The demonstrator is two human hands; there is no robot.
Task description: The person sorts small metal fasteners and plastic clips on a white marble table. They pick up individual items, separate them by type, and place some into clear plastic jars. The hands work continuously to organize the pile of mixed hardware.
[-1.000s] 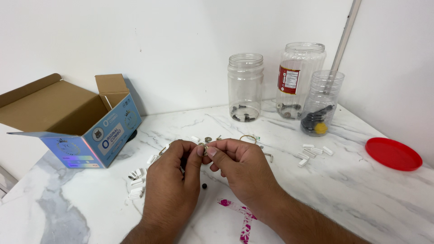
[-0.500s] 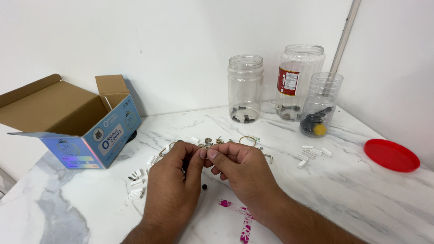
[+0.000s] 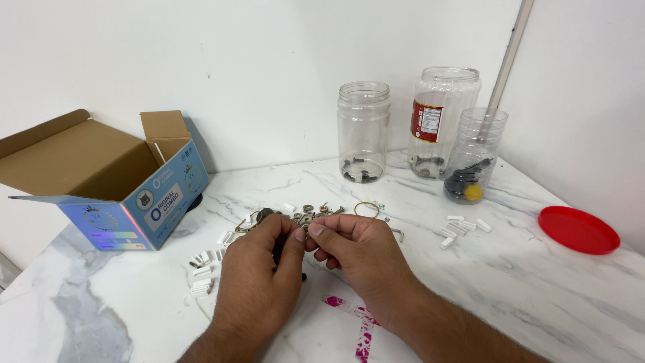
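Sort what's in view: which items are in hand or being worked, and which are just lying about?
In hand:
left hand and right hand, fingertips pinched together on something too small to identify
pile of small metal hardware just beyond them

Lying about:
open cardboard box
three clear jars
red lid
white clips
pink stain

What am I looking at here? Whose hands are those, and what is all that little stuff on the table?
The camera sits on a person's head and looks down, so you see their own two bare hands. The left hand and the right hand meet at the fingertips, pinching something too tiny to make out. They work over a white marble table. Just behind the hands lies a pile of small metal washers and screws, with little white plastic pieces nearby. At the back stand three clear plastic jars, each with a few bits inside. An open cardboard box sits on the left, a round red lid on the right.
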